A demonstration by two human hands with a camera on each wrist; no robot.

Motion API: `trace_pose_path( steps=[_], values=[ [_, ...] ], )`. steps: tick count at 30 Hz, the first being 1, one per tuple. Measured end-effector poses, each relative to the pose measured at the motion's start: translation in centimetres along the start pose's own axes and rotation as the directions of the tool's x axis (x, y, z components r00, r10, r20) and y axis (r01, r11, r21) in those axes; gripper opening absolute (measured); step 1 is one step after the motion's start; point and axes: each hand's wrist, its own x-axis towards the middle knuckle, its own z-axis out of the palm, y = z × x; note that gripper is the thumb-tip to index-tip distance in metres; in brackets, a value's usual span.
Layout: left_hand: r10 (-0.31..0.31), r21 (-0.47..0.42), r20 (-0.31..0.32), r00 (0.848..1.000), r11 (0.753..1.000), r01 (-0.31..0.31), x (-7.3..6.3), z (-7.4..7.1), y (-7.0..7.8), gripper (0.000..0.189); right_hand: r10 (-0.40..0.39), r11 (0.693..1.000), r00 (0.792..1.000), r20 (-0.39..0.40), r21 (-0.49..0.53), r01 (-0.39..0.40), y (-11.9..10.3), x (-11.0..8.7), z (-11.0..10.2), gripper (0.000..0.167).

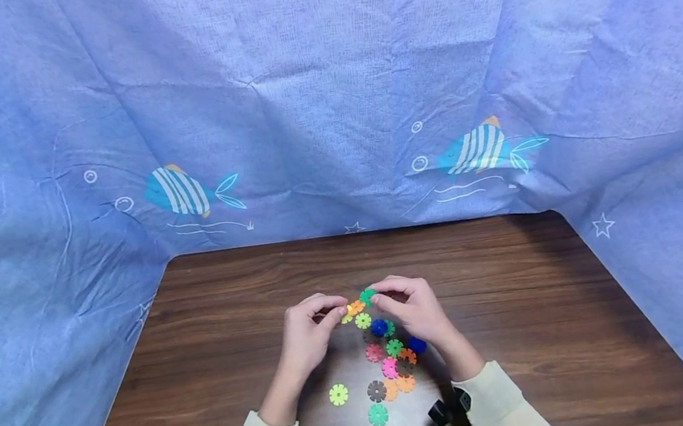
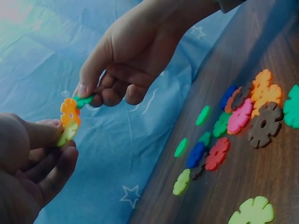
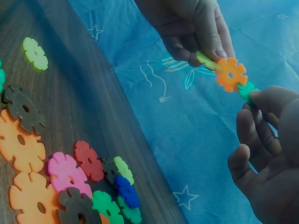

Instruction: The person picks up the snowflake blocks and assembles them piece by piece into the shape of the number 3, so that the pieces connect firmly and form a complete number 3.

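Note:
Above the table my two hands hold a short chain of notched plastic discs between them. The left hand [image 1: 307, 331] pinches a yellow-green disc [image 2: 68, 134] between thumb and fingers. An orange disc [image 3: 231, 74] sits in the middle of the chain, joined to the yellow-green one. On its other side is a green disc [image 1: 368, 296], pinched between thumb and forefinger of my right hand [image 1: 415, 307]. In the right wrist view the green disc meets the orange rim; how deep the slots engage, I cannot tell.
Loose discs lie scattered below the hands, among them a pink disc [image 3: 69, 173], a red disc [image 2: 217, 154] and a dark blue disc [image 1: 379, 327]. Nearer the front are a green disc [image 1: 377, 415] and a yellow-green disc [image 1: 339, 394]. A blue cloth [image 1: 326, 100] hangs behind the wooden table [image 1: 212, 316].

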Motion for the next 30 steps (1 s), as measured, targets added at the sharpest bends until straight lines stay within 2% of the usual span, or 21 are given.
trace_pose_path(
  steps=[5,7,9,11,14,17,20,25,27,30],
  values=[
    [0.0,-0.064,-0.055,0.998,0.998,-0.003,-0.2,0.6,0.0,0.012,0.001,1.0,1.0,0.017,0.022,-0.002,0.4,0.0,0.2,0.013],
    [-0.017,-0.093,-0.048,0.999,0.996,0.012,-0.3,0.7,0.0,0.011,-0.001,0.999,1.0,0.022,0.042,0.0,0.6,0.0,0.1,0.014],
    [-0.042,-0.121,-0.004,0.999,0.992,0.041,-0.3,0.7,0.0,0.011,-0.006,0.999,0.999,0.031,0.052,0.005,0.6,0.0,-0.1,0.016],
    [-0.074,-0.134,0.071,0.995,0.987,0.083,-0.2,0.5,0.1,0.014,-0.013,0.999,0.999,0.038,0.052,0.011,0.7,0.1,-0.4,0.018],
    [-0.107,-0.122,0.195,0.975,0.984,0.133,-0.1,0.2,0.0,0.02,-0.013,0.998,0.998,0.068,0.062,0.009,0.7,0.1,-0.8,0.018],
    [-0.106,-0.077,0.254,0.962,0.989,0.129,-0.1,0.1,-0.2,0.021,0.002,0.998,0.995,0.104,0.068,-0.009,0.5,0.0,-1.0,0.013],
    [-0.091,-0.067,0.249,0.964,0.992,0.111,-0.2,0.4,-0.4,0.019,0.016,0.998,0.991,0.133,0.05,-0.023,0.3,-0.1,-1.0,0.01],
    [-0.127,-0.079,0.209,0.97,0.986,0.146,-0.2,0.7,-0.4,0.011,0.046,0.998,0.984,0.171,0.03,-0.052,0.6,-0.3,-1.2,0.011],
    [-0.146,-0.081,0.188,0.971,0.983,0.163,-0.2,0.5,-0.4,0.008,0.071,0.997,0.982,0.178,-0.02,-0.069,1.0,-0.2,-1.9,0.013],
    [-0.166,-0.079,0.151,0.975,0.981,0.179,0.0,0.2,-0.7,0.006,0.13,0.982,0.973,0.193,-0.161,-0.099,2.0,0.3,-3.4,0.018]
  ],
)
